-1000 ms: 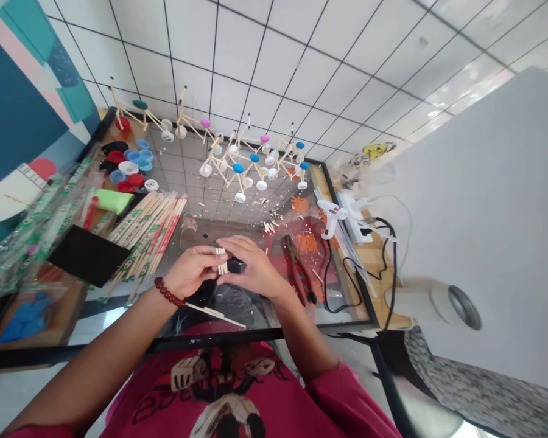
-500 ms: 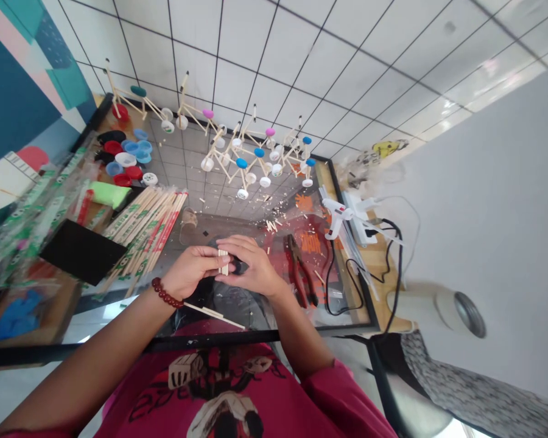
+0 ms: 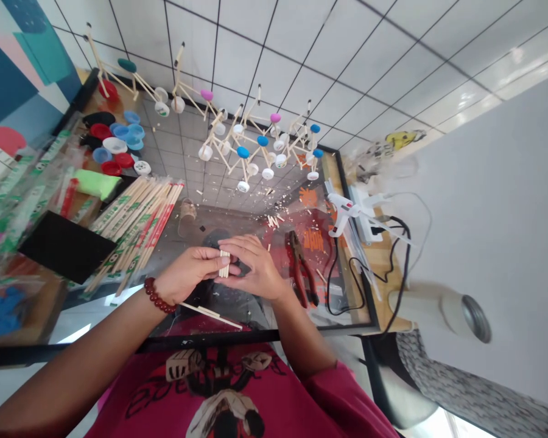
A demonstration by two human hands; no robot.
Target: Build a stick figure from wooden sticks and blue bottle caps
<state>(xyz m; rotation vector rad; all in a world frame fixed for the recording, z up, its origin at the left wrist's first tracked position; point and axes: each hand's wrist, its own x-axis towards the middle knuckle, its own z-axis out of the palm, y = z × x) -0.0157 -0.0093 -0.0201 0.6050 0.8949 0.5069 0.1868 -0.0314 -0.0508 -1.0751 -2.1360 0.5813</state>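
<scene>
Several short sticks (image 3: 224, 265): pale, straight and wood-like, lined up side by side in a small flat bundle, held above the near middle of the counter (image 3: 235, 213), seen from the head view.
Counter surface: glossy and see-through, mirroring the tiled wall, with a dark edge.
Left hand (image 3: 189, 272): closed on the bundle, thumb laid across its face and fingers behind; a bracelet (image 3: 158, 297) of round reddish-brown beads circles the wrist.
Right hand (image 3: 258, 267): curved around the other side, gripping the bundle's ends, fingers at the far end and thumb at the near one.
Forearms: both reach in from the near edge, angled inward so the hands meet.
Long thin stick (image 3: 210, 312): pale, lying slantwise near the counter's front edge.
Pliers (image 3: 300, 267): red handles, worn metal head, just right of the right hand.
Glue gun (image 3: 343, 212): white plastic, farther right, beside a black cord.
Stick models (image 3: 243, 152): thin angled legs, rounded coloured pieces and white disc-shaped feet, along the far side.
Caps (image 3: 115, 145): shallow round plastic, red, blue, white and black, grouped at far left.
Printed sleeves (image 3: 139, 225): thin film around pale sticks, fanned out in a pile.
Clear bag (image 3: 27, 286): crinkled plastic with blue pieces (image 3: 2, 313) inside, at near left.
</scene>
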